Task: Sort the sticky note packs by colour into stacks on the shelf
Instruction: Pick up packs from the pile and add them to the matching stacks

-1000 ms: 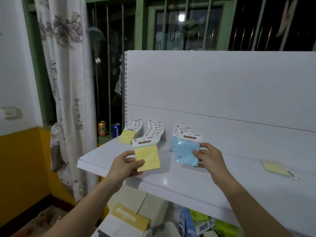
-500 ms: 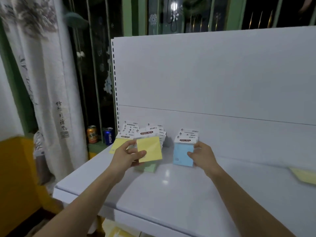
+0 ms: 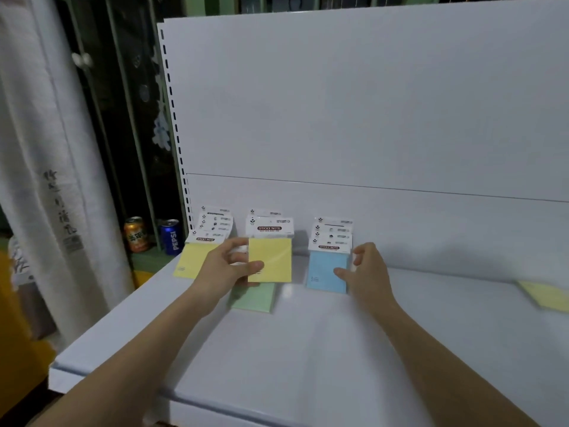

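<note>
Head view shows the left hand (image 3: 226, 266) pinching a yellow pack (image 3: 270, 259) above the green stack (image 3: 255, 295), probably bound for the yellow stack (image 3: 195, 260) just left. The right hand (image 3: 365, 274), fingers loosely apart, touches the blue stack (image 3: 328, 269) on the shelf (image 3: 308, 349), seemingly squaring it.

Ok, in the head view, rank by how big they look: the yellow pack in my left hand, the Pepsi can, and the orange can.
1. Yellow pack, clearly largest, though it is nearer the camera.
2. Pepsi can and orange can: they look alike, so no ranking.
</note>
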A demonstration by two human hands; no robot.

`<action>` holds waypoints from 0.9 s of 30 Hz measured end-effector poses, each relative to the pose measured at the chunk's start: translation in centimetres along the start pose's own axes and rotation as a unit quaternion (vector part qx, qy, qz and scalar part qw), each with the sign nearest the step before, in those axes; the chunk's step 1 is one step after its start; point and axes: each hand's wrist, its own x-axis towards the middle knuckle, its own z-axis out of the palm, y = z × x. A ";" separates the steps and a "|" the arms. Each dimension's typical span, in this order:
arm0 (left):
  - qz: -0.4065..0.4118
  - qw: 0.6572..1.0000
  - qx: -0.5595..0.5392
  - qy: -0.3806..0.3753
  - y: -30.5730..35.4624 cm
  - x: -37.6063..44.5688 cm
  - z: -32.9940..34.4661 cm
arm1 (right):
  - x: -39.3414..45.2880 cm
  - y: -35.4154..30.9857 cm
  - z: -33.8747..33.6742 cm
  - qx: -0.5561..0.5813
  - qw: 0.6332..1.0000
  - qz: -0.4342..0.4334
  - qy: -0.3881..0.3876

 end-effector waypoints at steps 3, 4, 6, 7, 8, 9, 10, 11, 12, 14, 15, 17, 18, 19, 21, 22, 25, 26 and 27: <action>-0.001 1.000 -0.005 -0.006 -0.1 0.4 -0.4 | -0.1 -0.3 0.0 -0.022 1.000 -0.014 0.016; 0.000 1.000 -0.006 -0.007 0.0 0.4 -0.6 | -0.1 -0.5 0.0 -0.020 0.999 -0.023 0.028; 0.006 1.000 -0.010 -0.013 0.3 0.4 -1.2 | -0.2 -1.3 -0.2 0.008 0.998 -0.037 0.053; 0.010 1.000 -0.011 -0.015 0.5 0.4 -1.6 | -0.3 -1.8 -0.2 0.025 0.997 -0.040 0.057; 0.012 1.000 -0.011 -0.017 0.7 0.4 -2.1 | -0.4 -2.4 -0.1 0.037 0.997 -0.040 0.055; 0.013 1.000 -0.011 -0.019 1.0 0.3 -2.7 | -0.5 -2.9 0.0 0.041 0.997 -0.042 0.045; 0.015 1.000 -0.008 -0.018 1.3 0.2 -3.3 | -0.7 -3.5 0.2 0.036 0.998 -0.047 0.031; 0.016 1.000 -0.002 -0.015 1.6 0.1 -4.1 | -1.0 -4.2 0.7 0.024 0.998 -0.056 0.013; 0.018 1.000 0.007 -0.010 1.8 0.0 -4.7 | -1.1 -4.7 1.1 0.008 0.998 -0.065 -0.003; 0.023 0.999 0.032 0.007 1.7 0.0 -6.3 | -1.5 -5.7 2.1 -0.017 0.997 -0.071 -0.031; 0.026 0.999 0.043 0.014 1.6 0.0 -7.2 | -1.7 -6.0 2.7 -0.021 0.996 -0.070 -0.046; 0.026 0.998 0.061 0.022 1.2 0.0 -9.1 | -2.1 -6.7 3.7 -0.037 0.994 -0.066 -0.078; 0.025 0.997 0.067 0.024 1.1 0.1 -9.9 | -2.4 -6.9 4.1 -0.055 0.992 -0.065 -0.092; 0.023 0.997 0.069 0.024 0.9 0.0 -10.7 | -2.9 -7.1 4.5 -0.077 0.990 -0.065 -0.100; 0.014 0.997 0.069 0.020 0.7 0.1 -12.1 | -4.0 -7.2 5.2 -0.136 0.983 -0.064 -0.105; 0.010 0.997 0.074 0.018 0.5 0.1 -12.7 | -4.7 -7.0 5.3 -0.166 0.978 -0.064 -0.104; 0.000 0.997 0.079 0.022 -0.5 0.6 -13.4 | -6.5 -5.8 5.2 -0.229 0.965 -0.076 -0.103; -0.001 0.996 0.082 0.024 -0.9 0.8 -13.7 | -7.0 -5.4 5.4 -0.241 0.962 -0.082 -0.096; -0.002 0.996 0.088 0.026 -1.4 1.1 -13.9 | -7.5 -5.1 5.7 -0.250 0.961 -0.090 -0.082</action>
